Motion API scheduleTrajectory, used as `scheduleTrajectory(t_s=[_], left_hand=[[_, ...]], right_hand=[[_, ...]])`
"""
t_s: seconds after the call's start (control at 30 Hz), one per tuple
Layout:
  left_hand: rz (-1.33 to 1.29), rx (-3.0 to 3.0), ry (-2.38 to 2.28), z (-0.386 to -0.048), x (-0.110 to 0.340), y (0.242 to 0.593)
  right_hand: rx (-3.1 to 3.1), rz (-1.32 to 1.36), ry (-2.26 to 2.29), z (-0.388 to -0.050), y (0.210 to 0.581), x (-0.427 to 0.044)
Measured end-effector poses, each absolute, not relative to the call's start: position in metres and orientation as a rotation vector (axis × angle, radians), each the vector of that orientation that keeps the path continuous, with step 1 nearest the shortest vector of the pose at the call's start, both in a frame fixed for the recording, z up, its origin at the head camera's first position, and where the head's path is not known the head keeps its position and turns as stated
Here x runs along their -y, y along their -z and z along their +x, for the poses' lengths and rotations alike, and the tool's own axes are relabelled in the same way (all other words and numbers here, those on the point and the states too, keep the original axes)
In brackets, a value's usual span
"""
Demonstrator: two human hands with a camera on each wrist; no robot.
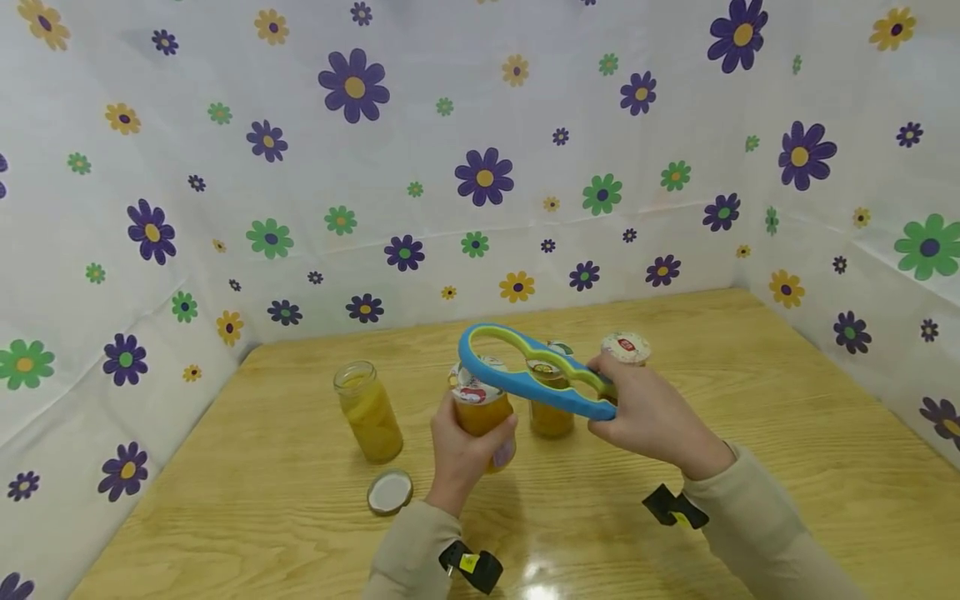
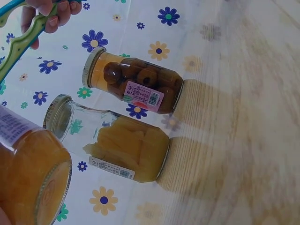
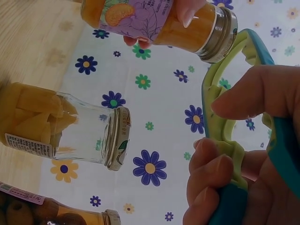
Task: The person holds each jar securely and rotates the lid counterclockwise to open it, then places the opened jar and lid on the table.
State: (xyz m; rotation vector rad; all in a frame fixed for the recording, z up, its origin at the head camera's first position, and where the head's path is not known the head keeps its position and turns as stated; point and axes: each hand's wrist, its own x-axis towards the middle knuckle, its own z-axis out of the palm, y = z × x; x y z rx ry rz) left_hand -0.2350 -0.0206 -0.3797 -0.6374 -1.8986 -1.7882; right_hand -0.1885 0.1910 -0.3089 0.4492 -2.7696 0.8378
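Observation:
My left hand [image 1: 459,454] grips a jar of orange fruit [image 1: 480,417], its patterned lid [image 1: 472,390] on top, held tilted above the table. In my right hand [image 1: 660,408] is a blue and green jar opener [image 1: 540,395], held by its handle end. The opener's large loop lies over the lid's edge in the head view; in the right wrist view its tip is right beside the lid [image 3: 221,37]. Whether they touch, I cannot tell. Behind stand two lidded jars: one of pale yellow fruit [image 2: 133,150], one of dark round fruit [image 2: 145,77].
An open, lidless jar of yellow fruit [image 1: 372,425] stands on the wooden table [image 1: 285,517] to the left. Near it a loose lid [image 1: 390,492] lies with its white inside up. A flower-patterned cloth [image 1: 420,150] surrounds the table at the back and sides.

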Motion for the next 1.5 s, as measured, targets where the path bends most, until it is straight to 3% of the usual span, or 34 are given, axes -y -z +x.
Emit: scheduleTrajectory(t_s=[0.4,0.7,1.5], left_hand=[[-0.578,1.951,1.786,-0.23,0.021,0.381],[-0.652,1.912,1.823,-0.214,0.017,0.356],[-0.729,1.898,1.805,-0.215,0.019,0.362]], right_hand=[[2.792,0.479,-0.761,-0.185,0.31,-0.186],[2.807,0.513,-0.709,-0.185,0.31,-0.184],[2.79,0.569,-0.558,-0.185,0.312,-0.181]])
